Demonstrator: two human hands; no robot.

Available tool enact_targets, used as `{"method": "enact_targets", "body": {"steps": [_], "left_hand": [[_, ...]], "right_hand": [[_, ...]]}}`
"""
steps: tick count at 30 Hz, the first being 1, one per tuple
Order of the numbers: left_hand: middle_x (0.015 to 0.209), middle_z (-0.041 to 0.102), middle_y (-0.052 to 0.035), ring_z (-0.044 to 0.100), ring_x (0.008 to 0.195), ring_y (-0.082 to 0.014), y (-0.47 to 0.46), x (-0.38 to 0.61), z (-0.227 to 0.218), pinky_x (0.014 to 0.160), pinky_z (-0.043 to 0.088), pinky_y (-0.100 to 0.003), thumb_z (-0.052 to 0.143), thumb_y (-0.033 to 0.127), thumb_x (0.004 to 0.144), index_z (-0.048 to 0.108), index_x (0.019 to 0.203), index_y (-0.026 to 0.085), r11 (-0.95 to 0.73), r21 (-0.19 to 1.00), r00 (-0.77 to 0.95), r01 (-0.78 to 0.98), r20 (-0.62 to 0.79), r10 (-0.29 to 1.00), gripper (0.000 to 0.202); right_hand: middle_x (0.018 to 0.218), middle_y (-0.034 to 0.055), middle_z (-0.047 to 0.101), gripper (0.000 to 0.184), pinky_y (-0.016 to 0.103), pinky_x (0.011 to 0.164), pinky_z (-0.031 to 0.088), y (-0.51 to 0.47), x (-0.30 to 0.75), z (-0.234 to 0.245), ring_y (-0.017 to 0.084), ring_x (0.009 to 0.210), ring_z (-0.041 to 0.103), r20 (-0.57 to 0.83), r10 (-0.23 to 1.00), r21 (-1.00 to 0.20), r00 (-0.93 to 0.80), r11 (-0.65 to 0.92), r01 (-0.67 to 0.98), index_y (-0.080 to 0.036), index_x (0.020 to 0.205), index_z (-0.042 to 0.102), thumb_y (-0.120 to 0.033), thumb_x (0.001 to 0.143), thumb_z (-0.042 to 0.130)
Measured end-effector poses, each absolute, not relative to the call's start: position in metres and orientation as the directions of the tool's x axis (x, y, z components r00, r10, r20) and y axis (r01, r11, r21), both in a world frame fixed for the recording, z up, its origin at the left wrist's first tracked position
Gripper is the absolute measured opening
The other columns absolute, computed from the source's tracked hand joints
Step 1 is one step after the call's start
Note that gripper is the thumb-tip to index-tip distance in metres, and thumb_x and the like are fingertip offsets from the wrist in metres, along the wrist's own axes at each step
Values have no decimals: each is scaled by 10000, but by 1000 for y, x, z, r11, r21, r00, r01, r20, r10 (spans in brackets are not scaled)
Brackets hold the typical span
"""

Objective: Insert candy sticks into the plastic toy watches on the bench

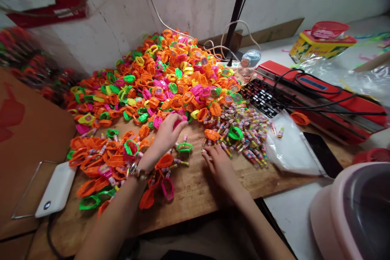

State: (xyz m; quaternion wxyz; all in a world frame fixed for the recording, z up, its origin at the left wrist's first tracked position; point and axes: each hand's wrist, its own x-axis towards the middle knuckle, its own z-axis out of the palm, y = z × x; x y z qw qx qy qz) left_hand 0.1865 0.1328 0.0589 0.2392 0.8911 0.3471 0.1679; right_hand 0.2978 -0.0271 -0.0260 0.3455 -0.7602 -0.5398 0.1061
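Observation:
My left hand reaches to the front edge of a big heap of plastic toy watches. Its thumb stands apart from the fingers beside a pink toy watch; a firm grip does not show. Over the bare wood, my right hand has its fingers curled together around what looks like a small candy tube, mostly hidden. Right of it lies a pile of small patterned candy tubes. A green toy watch sits between the hands. Watches with tubes attached lie around my left forearm.
A white power bank with a cable is at left, beside a cardboard box. To the right are clear plastic bags, a phone, a red sealing machine, a black basket and a pink tub.

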Motion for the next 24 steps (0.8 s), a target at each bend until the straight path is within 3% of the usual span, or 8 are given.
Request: {"method": "enact_targets", "body": {"steps": [3,6,8,12,16,19,22,24], "left_hand": [[1024,622,-54,580,997,-165,101,171,65,908,464,-322,442,286,956,557,955,184,-673,691,816,262,215,537,155],[1098,601,-67,553,1084,-169,76,161,71,957,453,-344,409,244,971,564,1023,198,-692,701,867,172,225,444,170],[1121,594,-72,549,1101,-171,67,158,77,961,459,-341,429,226,965,576,1027,199,-709,688,878,158,231,420,162],[1072,607,-59,575,1055,-159,61,156,85,936,483,-310,487,210,943,591,950,189,-752,653,871,94,312,380,106],[1071,596,-71,578,1042,-165,60,153,87,909,500,-314,487,204,941,593,948,180,-798,598,853,80,373,365,109],[1082,570,-82,566,1045,-178,56,152,84,904,502,-333,487,209,941,592,972,179,-814,570,836,110,390,387,113],[1057,562,-82,552,1026,-185,53,152,80,898,495,-346,461,210,950,580,951,176,-813,563,830,148,376,412,123],[1017,561,-75,543,995,-181,52,153,75,886,490,-341,434,196,956,566,915,172,-792,584,827,180,346,444,140]], "right_hand": [[983,83,655,241,291,752,500,-34,302,2,180,897,617,235,873,-877,427,0,481,-187,1086,619,-327,956,473],[991,66,676,264,288,711,504,-41,299,32,176,866,630,185,859,-974,478,94,209,-205,1122,612,-363,925,533],[1002,61,685,237,290,727,506,-44,296,45,176,871,638,207,849,-970,487,114,214,-205,1099,619,-337,914,553],[1061,62,686,199,297,810,512,-49,290,54,178,954,647,345,812,-906,470,158,393,-215,1107,602,-262,932,519],[1104,82,666,262,320,864,507,-51,289,52,188,1014,626,529,769,-729,359,195,656,-212,1190,545,-177,946,457],[1062,115,659,320,351,825,498,-52,286,51,214,940,611,649,728,-466,222,150,872,-164,1257,496,-143,944,435],[919,119,665,322,338,698,455,-53,282,51,216,772,574,662,743,-172,96,26,985,-107,1267,488,-145,951,441],[833,111,652,289,327,627,404,-52,279,51,211,707,546,635,771,-38,46,-28,999,-77,1224,518,-140,952,444]]}}
